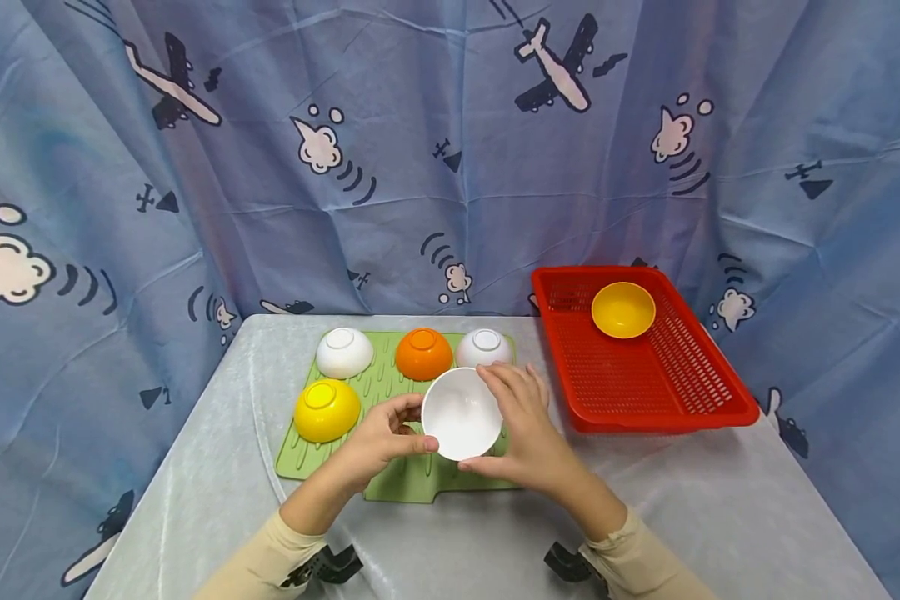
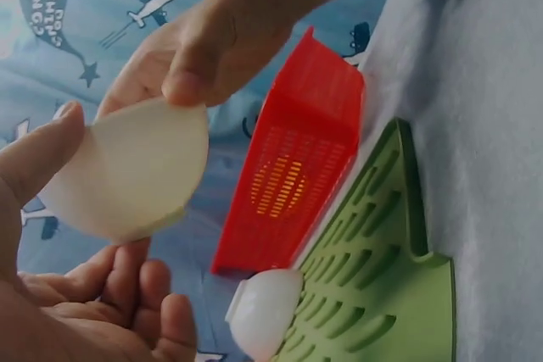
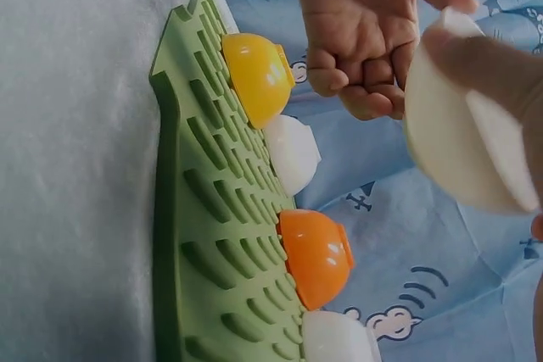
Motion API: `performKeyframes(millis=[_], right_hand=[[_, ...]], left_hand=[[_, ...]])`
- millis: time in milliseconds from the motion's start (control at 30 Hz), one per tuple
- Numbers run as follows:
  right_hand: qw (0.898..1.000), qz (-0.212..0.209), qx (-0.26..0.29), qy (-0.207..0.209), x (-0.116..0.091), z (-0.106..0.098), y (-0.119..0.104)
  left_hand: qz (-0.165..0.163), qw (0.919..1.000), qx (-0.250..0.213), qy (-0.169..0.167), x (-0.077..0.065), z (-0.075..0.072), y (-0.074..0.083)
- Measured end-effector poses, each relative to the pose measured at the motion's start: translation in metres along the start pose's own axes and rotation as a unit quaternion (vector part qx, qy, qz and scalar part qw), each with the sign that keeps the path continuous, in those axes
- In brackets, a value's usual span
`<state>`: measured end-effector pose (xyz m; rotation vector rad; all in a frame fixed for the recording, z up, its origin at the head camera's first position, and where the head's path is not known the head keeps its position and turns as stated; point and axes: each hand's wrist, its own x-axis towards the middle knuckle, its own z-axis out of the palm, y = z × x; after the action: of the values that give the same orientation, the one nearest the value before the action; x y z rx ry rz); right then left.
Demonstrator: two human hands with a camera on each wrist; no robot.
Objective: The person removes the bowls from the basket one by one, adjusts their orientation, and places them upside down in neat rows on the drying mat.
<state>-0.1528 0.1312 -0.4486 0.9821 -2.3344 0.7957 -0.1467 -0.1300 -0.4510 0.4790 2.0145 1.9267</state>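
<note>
A white bowl [image 1: 462, 414] is held above the green drying mat [image 1: 399, 479], its hollow side facing the head camera. My left hand [image 1: 385, 436] pinches its left rim, thumb in front and fingers behind. On the other side my right hand [image 1: 523, 427] grips the bowl between thumb and fingers. Upside down on the mat rest a yellow bowl [image 1: 327, 411], a white bowl [image 1: 344, 353], an orange bowl [image 1: 423, 354] and another white bowl [image 1: 484, 348], partly hidden by my right hand. In the left wrist view the held bowl [image 2: 136, 171] sits between both hands.
A red plastic basket [image 1: 607, 408] stands on the right of the table [image 1: 217, 500], with a yellow bowl [image 1: 623, 310] lying in it, hollow side up. Behind the table hangs a blue curtain [image 1: 405, 108] printed with aeroplanes.
</note>
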Motion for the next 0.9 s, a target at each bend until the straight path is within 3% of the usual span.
performKeyframes(millis=[100,200,267,433,600,733,833,900], right_hand=[[1.000,0.007,-0.020,-0.007,0.002,-0.004,-0.002],[0.998,0.062,0.023,-0.011,0.003,-0.010,-0.004],[0.990,0.120,0.074,-0.015,0.003,-0.015,-0.004],[0.956,0.235,0.167,-0.061,0.003,-0.020,-0.002],[0.929,0.276,0.212,-0.122,0.002,-0.018,0.003],[0.914,0.293,0.239,-0.146,0.001,-0.015,0.005],[0.901,0.303,0.273,-0.150,0.001,-0.015,0.007],[0.890,0.311,0.299,-0.149,0.000,-0.014,0.008]], left_hand=[[0.027,0.9976,0.050,0.040,0.001,0.000,0.002],[0.056,0.9866,0.129,0.083,0.000,0.000,0.004],[0.080,0.9738,0.184,0.107,-0.001,0.000,0.005],[0.155,0.9392,0.280,0.124,-0.004,0.002,0.007],[0.225,0.8980,0.361,0.112,-0.003,0.005,0.005],[0.274,0.8632,0.410,0.109,-0.002,0.007,0.001],[0.298,0.8471,0.426,0.109,-0.002,0.007,0.000],[0.305,0.8442,0.428,0.105,-0.002,0.007,0.001]])
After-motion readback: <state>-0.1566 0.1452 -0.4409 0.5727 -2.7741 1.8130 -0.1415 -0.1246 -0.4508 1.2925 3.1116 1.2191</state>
